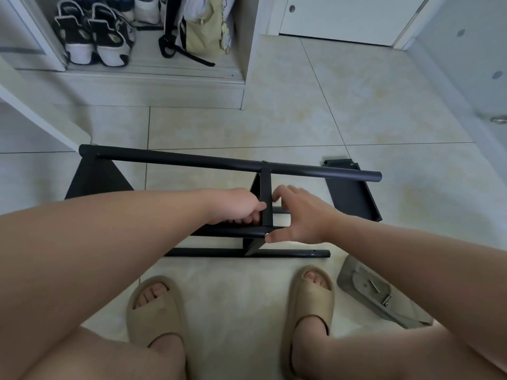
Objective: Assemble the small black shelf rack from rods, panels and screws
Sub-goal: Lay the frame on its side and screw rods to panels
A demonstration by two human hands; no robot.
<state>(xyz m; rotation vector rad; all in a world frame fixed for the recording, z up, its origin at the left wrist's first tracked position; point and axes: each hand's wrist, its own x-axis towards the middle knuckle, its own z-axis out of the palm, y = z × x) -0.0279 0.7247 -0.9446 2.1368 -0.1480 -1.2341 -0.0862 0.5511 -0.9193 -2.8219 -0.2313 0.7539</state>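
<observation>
The partly built black rack lies on its side on the tiled floor. Its long upper rod (192, 160) runs from an end panel (96, 179) on the left past a middle panel (265, 193). Two shorter rods lie nearer me, one (227, 231) just under my hands and one (219, 253) on the floor. My left hand (236, 207) grips the middle panel from the left, thumb on its edge and fingers curled beneath. My right hand (299, 215) is spread on the panel's right side, its thumb tip touching a silver screw (265, 235) on the near rod.
A loose black panel (354, 190) lies to the right of the rack. By my right foot is a clear plastic bag (370, 292) with small metal hardware. My feet wear beige slippers (156, 305). A white cabinet with shoes (93, 37) and a bag stands at the back left.
</observation>
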